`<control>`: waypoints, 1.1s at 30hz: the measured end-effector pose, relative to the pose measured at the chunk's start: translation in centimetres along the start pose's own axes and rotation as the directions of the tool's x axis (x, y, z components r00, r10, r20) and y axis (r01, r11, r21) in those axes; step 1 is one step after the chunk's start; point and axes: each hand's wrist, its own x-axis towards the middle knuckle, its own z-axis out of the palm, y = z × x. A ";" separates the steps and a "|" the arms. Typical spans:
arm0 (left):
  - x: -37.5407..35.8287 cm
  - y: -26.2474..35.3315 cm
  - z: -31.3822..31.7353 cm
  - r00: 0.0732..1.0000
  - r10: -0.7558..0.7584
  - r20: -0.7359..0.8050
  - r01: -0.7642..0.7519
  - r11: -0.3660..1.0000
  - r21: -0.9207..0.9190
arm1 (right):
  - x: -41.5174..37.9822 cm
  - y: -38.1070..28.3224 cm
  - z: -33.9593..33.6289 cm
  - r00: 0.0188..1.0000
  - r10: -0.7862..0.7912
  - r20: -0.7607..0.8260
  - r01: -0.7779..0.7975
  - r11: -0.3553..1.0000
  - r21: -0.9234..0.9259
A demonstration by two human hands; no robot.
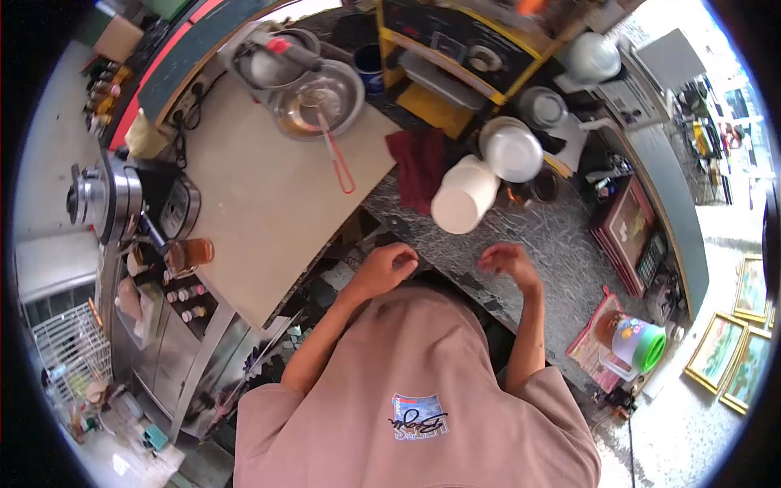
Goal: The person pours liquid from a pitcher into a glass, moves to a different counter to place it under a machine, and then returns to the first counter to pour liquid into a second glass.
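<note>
My left hand (386,269) is over the front edge of the dark counter, fingers loosely curled with a gap towards the thumb and nothing visible in them. To its right, my right hand (509,263) hovers above the dark counter (521,317), half open and empty. Nearest to both hands is a stack of white paper cups or tubs (465,195), lying tilted beyond them. White round lids or bowls (512,150) sit just behind the stack. A dark red cloth (417,169) lies left of it.
On the pale board (260,195) stands a metal bowl (346,98) with a red-handled strainer (335,154). A glass mug (189,254) is at the left. At the right are dark red folders (622,236) and a green-lidded jug (634,340). A yellow-edged shelf (455,53) stands behind.
</note>
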 end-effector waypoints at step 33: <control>2.9 6.0 8.9 0.986 0.165 0.002 -0.163 0.976 -0.144 | -3.2 -2.4 3.6 0.661 -0.636 -0.398 0.364 0.735 -0.572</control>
